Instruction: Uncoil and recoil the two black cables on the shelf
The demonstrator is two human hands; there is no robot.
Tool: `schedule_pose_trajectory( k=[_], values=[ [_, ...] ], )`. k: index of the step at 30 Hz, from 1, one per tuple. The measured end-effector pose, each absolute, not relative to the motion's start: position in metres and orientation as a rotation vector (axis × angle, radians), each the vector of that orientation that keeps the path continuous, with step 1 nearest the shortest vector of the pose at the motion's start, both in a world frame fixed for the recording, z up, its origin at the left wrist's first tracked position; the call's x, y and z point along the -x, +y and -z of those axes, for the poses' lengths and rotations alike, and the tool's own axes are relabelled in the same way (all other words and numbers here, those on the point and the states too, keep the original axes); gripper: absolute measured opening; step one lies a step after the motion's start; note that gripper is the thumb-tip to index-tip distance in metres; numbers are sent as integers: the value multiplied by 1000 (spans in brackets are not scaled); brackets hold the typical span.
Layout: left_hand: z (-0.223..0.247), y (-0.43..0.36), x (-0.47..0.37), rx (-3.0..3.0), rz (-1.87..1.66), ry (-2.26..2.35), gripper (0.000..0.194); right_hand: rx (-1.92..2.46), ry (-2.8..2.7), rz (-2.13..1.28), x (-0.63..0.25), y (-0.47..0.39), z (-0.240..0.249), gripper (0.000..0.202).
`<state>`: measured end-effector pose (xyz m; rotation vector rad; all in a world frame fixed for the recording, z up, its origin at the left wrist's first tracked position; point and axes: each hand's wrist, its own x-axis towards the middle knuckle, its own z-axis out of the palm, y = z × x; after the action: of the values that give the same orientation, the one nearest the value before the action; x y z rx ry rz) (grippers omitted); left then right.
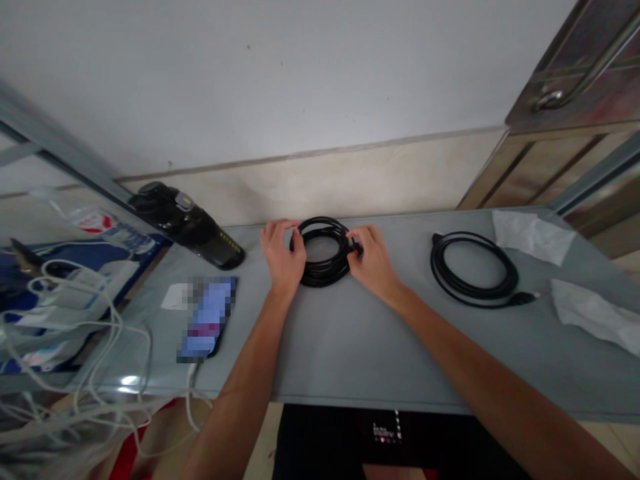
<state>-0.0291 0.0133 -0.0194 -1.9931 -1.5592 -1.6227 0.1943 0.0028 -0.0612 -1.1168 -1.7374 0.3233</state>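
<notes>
A coiled black cable (323, 275) lies on the grey table between my two hands. My left hand (285, 257) is curled round the left side of the coil, its thumb and fingers closed on the loops. On the right side, my right hand (371, 261) pinches the coil near a dark cable end, which the fingers partly cover. A second black cable coil (465, 293) rests further right, untouched, with its plugs at the upper left and lower right.
A black bottle (193, 227) lies at the back left, near a phone (207, 320) with a white cable. White cables and a plastic bottle (113, 227) are at far left. Two white crumpled wrappers (533, 237) (597, 313) lie on the right. A wall runs behind the table (350, 353).
</notes>
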Motion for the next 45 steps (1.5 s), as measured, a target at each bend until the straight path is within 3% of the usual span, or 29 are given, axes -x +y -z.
schedule_pose_trajectory(
  k=[12,25,45],
  values=[
    [21,-7,-10,2494,1552,-1134,21,1075,-1722,-346,-194,1,55,42],
    [23,-8,-8,2674,1471,-1224,32,1010,-1657,-303,-195,-3,48,28],
    [24,-12,-15,2683,1280,-1365,20,1065,-1640,-270,-195,-3,45,30]
  ],
)
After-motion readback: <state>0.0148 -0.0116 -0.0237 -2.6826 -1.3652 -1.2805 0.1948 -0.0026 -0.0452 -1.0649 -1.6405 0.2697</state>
